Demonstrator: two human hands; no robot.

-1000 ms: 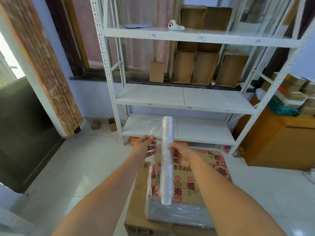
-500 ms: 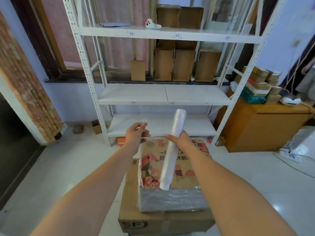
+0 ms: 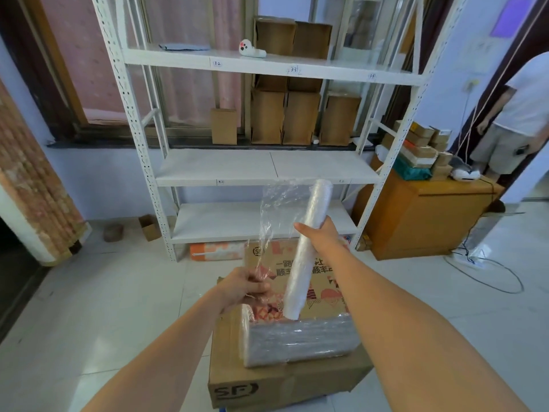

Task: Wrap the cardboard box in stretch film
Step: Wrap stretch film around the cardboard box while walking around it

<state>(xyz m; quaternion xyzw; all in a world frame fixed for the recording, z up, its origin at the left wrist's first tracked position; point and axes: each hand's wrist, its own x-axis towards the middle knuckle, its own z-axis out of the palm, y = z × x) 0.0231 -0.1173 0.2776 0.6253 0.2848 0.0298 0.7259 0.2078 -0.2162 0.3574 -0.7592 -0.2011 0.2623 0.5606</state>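
A printed cardboard box [image 3: 320,281] with film over its near side rests on a larger plain brown box [image 3: 285,385] on the floor. My right hand [image 3: 319,237] grips a white roll of stretch film [image 3: 306,257], tilted with its lower end over the printed box. A loose sheet of clear film [image 3: 276,212] runs from the roll's top down to my left hand [image 3: 243,288], which pinches its edge at the box's left side.
A white metal shelf rack [image 3: 264,168] with several small cardboard boxes stands straight ahead. An orange wooden cabinet [image 3: 421,221] with stacked parcels is at the right, cables [image 3: 487,272] on the floor beside it. A person [image 3: 511,114] stands at the far right.
My left hand has dropped down and back toward the box's left side, pulling a wider sheet of film off the roll. The roll tilted more to the right.
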